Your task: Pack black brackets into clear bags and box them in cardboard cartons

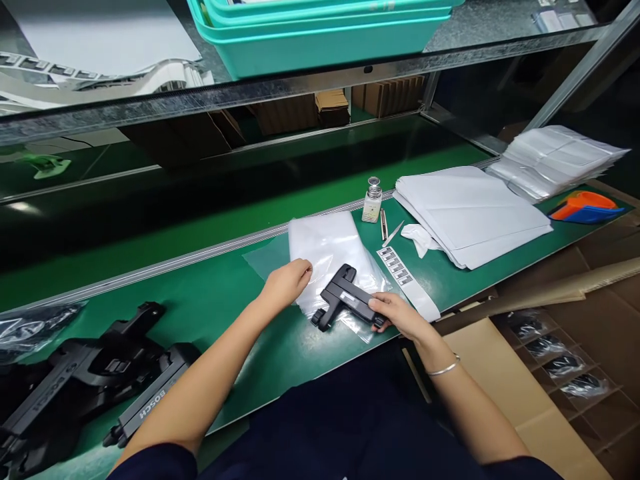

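Note:
My right hand grips the end of a black T-shaped plastic bracket, thumb on top. A small pale label shows on the bracket's bar, and its crosspiece points away to the left. Under it lies a stack of clear plastic bags on the green bench. At the stack's left side, my left hand is closed with fingertips pressed together; whatever they pinch is too small to make out. More black brackets marked BOSCH are piled at the lower left.
Right of the bags are a label strip, a small bottle, tweezers, crumpled tissue and white sheets. A shelf with teal bins crosses above. A divided carton holding bagged parts stands at the lower right.

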`<state>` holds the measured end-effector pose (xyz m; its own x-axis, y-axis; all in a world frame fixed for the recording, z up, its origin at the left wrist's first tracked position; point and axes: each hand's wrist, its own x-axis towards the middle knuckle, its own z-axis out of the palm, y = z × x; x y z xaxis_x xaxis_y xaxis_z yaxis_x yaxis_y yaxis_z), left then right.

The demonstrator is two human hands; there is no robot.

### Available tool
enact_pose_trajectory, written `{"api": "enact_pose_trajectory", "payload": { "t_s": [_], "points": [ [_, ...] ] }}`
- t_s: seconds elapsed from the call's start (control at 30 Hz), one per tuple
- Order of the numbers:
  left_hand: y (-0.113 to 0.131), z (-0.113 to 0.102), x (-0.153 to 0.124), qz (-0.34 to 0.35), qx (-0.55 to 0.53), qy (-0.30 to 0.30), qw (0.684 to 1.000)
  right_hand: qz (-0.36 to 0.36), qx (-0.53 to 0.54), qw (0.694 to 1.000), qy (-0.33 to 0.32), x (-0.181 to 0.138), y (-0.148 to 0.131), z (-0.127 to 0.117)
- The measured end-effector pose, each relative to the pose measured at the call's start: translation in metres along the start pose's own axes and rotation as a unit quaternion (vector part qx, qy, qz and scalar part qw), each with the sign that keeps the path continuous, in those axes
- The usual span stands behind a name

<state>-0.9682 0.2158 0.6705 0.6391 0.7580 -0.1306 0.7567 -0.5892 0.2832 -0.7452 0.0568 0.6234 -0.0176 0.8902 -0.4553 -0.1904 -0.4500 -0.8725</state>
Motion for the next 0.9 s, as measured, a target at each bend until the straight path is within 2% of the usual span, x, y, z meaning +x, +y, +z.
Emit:
{"api": "enact_pose_trajectory", "payload": {
  "t_s": [0.1, 0.2, 0.27, 0.33, 0.43, 0.57, 0.63, 0.77, 0.9],
  "points": [
    [-0.009, 0.003, -0.013, 0.011, -0.068, -0.01, 0.998, 0.033, -0.012, 0.996, -0.083, -0.003, -0.003, -0.01],
    [-0.012, 0.008, -0.025, 0.053, -0.135, -0.028, 0.989, 0.062, -0.024, 0.981, -0.183, 0.008, -0.003, -0.001],
    [-0.014, 0.01, -0.033, 0.077, -0.152, -0.032, 0.985, 0.081, -0.018, 0.973, -0.214, 0.018, -0.002, 0.008],
    [-0.018, 0.009, -0.042, 0.09, -0.154, -0.044, 0.983, 0.088, 0.01, 0.979, -0.183, 0.026, 0.001, 0.014],
    [-0.024, 0.005, -0.055, 0.079, -0.154, -0.059, 0.983, 0.062, 0.056, 0.994, -0.07, 0.032, 0.008, 0.021],
    [-0.015, 0.006, -0.061, 0.054, -0.134, -0.006, 0.989, -0.02, -0.002, 0.999, 0.046, 0.034, 0.019, 0.038],
    [-0.004, 0.011, -0.061, 0.078, -0.101, -0.002, 0.992, -0.041, -0.015, 0.998, 0.048, 0.034, 0.021, 0.048],
    [0.015, 0.026, -0.062, 0.15, -0.036, 0.029, 0.988, -0.048, 0.054, 0.997, 0.026, 0.038, 0.021, 0.062],
    [0.049, 0.044, -0.059, 0.288, -0.013, 0.071, 0.955, -0.163, -0.003, 0.986, 0.026, 0.05, 0.013, 0.071]
  ]
}}
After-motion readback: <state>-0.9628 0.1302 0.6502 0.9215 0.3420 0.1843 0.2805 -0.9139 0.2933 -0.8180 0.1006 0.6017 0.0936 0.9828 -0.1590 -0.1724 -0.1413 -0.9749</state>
